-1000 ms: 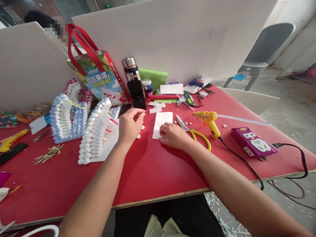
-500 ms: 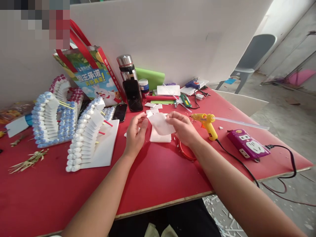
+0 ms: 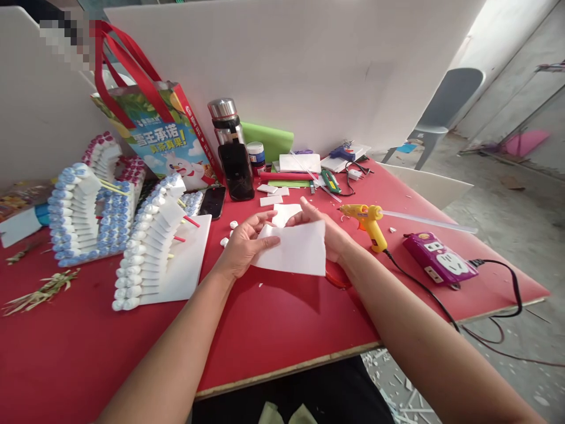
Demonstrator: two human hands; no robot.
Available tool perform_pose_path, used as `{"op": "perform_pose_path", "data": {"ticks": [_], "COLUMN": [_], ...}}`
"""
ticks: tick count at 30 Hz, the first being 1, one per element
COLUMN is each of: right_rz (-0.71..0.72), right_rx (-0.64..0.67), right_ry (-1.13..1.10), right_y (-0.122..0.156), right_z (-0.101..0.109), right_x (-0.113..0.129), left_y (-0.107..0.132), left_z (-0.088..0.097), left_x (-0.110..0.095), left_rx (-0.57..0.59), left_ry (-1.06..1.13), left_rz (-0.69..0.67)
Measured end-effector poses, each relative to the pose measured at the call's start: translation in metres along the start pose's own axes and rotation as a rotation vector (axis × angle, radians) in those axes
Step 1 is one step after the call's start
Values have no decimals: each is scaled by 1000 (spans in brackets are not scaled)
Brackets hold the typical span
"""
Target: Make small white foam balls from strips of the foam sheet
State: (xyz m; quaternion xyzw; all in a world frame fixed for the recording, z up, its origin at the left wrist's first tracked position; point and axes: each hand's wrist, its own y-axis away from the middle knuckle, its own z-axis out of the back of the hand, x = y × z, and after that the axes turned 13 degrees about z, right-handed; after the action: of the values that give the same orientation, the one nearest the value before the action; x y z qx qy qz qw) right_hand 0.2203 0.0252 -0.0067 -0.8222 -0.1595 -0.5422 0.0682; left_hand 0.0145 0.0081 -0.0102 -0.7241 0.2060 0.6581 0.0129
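A white paper sheet [image 3: 293,250] hangs over the red table, its lower edge tilted toward me. My left hand [image 3: 245,244] is closed on its left side, thumb flat on top. Behind the sheet's right part is my right hand [image 3: 329,227], its thumb raised apart from the fingers; the sheet partly hides that hand. Just beyond the fingers shows a smaller white piece [image 3: 286,213]; whether a finger touches it I cannot tell. Small white balls [image 3: 225,241] lie by my left hand. A red ring-shaped object [image 3: 338,277] is partly covered by my right wrist.
On the left stand cotton-swab models [image 3: 150,247] and a shopping bag [image 3: 159,135]. A steel bottle [image 3: 229,147] and a phone [image 3: 212,203] are behind. A yellow glue gun [image 3: 368,221], a purple power strip [image 3: 441,259] and their cords occupy the right. A green cutter [image 3: 331,181] lies farther back.
Half a second ago my right hand held a small white sheet above other white paper. Now a larger sheet is in my left hand, nearer to me, and the right hand is behind it.
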Motion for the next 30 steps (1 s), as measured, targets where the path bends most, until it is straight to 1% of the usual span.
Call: {"op": "perform_pose_path", "data": {"ticks": [2,4,5,7,9,11,12,13,15,16,17,19,20,23,25,26,28,30], "right_rz": [-66,-95,-87,-39,61,194,267,347,539,626,688,703,698,655,647,653,661,638], "right_rx": [40,107,137,166,153,192,273,379,582,658,729,777,750,514,315,244,186,159], "right_ry": [97,167,177,138,105,195,299,435,798,967,1106,1333,1430,1675,1795,1834,1880,1896], "right_y": [2,5,6,7,10,17,23,31,48,56,64,77,83,100,113,119,127,127], "right_z": [-1,-3,-4,-7,-14,-25,-33,-42,-61,-69,-76,-82,-81,-66,-52,-47,-40,-42], "right_x": [-2,-3,-3,-4,-6,-10,-13,-16,-27,-34,-41,-57,-64,-74,-69,-63,-48,-34], "left_y": [1,1,1,0,1,4,7,9,14,15,16,16,16,14,14,13,13,13], "left_z": [-3,-5,-5,-2,5,14,18,21,25,25,26,25,24,20,18,17,17,19], "left_x": [-1,-1,-1,-3,-7,-12,-15,-17,-21,-23,-23,-24,-24,-24,-24,-24,-21,-18], "left_rx": [5,-38,-59,-72,-50,-52,-44,-18,38,75,104,144,153,160,155,149,133,111], "left_ry": [-81,-124,-105,28,265,488,578,653,858,931,990,1031,1026,991,955,931,864,782], "left_rz": [-17,-64,-81,-78,-53,-117,-126,-101,-156,-163,-171,-142,-121,-97,-98,-95,-81,-63]}}
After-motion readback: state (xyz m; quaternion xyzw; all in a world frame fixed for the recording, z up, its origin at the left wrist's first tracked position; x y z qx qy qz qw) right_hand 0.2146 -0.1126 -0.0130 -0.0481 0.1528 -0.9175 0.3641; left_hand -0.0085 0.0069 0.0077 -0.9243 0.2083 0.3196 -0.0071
